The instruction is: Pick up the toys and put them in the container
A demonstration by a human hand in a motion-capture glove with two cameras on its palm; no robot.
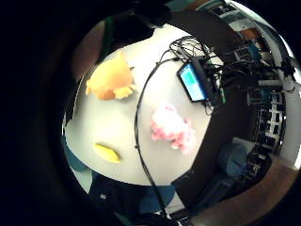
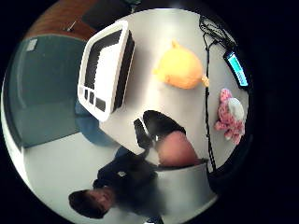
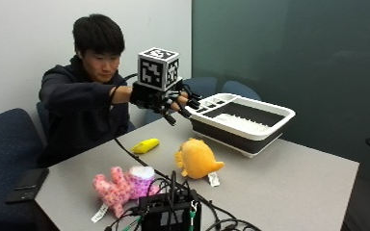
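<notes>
My gloved right hand (image 3: 165, 100) hovers above the far side of the table, just beside the container's near end, fingers spread and holding nothing. The container (image 3: 231, 135) is a dark tub with a white rim, also seen as the container (image 2: 105, 70) in the thumb side view. On the table lie three toys: a small yellow toy (image 3: 145, 145), an orange plush (image 3: 196, 159) and a pink plush (image 3: 124, 185). The little finger side view looks down on the orange plush (image 1: 111, 80), pink plush (image 1: 173, 127) and yellow toy (image 1: 107, 153).
A black device with cables (image 3: 169, 211) sits at the table's near edge, its lit screen (image 1: 193, 81) showing. A black cable (image 3: 134, 156) runs across the table past the toys. A phone (image 3: 26, 182) lies on a blue chair.
</notes>
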